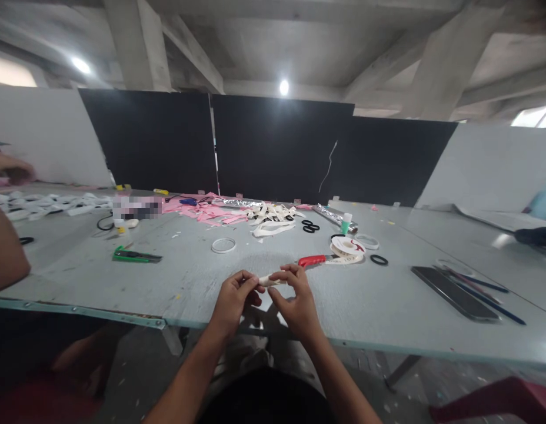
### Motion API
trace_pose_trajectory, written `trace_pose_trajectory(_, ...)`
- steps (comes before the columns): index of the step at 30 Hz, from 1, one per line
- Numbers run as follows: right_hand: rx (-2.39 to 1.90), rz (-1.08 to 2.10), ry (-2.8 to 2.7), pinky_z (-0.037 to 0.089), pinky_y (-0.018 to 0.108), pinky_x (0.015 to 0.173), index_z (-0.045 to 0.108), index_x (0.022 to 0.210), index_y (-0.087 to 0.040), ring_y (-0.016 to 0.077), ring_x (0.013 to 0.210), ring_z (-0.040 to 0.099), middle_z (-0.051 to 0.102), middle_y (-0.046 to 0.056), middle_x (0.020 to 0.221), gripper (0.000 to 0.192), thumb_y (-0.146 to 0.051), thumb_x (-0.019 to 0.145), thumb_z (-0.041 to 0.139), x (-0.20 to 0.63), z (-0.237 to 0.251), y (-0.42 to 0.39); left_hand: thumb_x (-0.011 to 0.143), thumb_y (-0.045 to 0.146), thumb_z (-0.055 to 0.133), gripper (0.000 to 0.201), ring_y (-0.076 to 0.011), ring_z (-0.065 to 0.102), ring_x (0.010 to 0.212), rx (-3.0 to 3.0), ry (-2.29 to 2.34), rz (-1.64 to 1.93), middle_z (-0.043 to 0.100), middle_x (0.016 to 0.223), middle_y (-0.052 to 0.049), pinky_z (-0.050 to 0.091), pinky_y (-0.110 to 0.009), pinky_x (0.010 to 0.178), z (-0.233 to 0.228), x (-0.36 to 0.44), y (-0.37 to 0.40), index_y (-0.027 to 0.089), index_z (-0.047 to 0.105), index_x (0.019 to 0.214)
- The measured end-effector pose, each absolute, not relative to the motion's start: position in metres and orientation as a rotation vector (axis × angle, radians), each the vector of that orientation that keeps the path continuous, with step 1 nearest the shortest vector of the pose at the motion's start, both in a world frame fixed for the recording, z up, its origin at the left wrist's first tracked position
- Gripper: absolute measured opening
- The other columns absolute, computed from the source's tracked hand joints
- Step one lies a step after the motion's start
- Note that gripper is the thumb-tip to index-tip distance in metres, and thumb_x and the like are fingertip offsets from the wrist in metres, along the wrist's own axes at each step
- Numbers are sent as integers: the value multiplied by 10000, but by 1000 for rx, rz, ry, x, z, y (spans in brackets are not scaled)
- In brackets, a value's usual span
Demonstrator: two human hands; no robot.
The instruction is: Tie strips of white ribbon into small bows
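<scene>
White ribbon piece (269, 281) near table edge (255, 330)

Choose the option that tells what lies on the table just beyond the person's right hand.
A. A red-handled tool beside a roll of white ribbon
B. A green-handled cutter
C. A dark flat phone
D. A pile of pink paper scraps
A: just past the right hand lies the red-handled tool, its far end at the roll of white ribbon; both hands pinch a small white ribbon piece.
</scene>
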State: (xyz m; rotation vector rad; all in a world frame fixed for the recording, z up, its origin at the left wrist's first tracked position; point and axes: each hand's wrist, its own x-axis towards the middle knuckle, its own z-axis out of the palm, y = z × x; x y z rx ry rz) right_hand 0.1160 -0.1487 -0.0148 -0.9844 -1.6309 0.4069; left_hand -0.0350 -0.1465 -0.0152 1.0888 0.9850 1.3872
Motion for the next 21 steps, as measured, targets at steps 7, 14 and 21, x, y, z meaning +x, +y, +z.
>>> trace_pose_trajectory(7,-1067,420,-1580,384,400,954,690,796,-222,241,1062,509,536,81,1081,72,-280,755,678,115,-15,-148,744,429,646,292,-112,577,532,1077,939,1383,673,723,-29,453,-230,539,-15,-37,-148,152,560,767)
trace_pose_trajectory(14,-1073,504,-1575,394,385,936,720,892,-240,238,1063,520,561,79,1098,150,-303,763,678,115,-18,-143,760,440,638,303,-100,564,547,1127,943,1326,655,699,-32,436,-211,539,-16,-37,-147,139,599,769)
trace_pose_trajectory(21,-1088,609,-1573,406,373,890,685,762,-201,214,963,545,589,64,1018,140,-331,782,638,118,-20,-136,753,439,646,302,-88,544,527,1148,965,1297,602,677,-1,429,-201,517,-17,-34,-147,149,563,749)
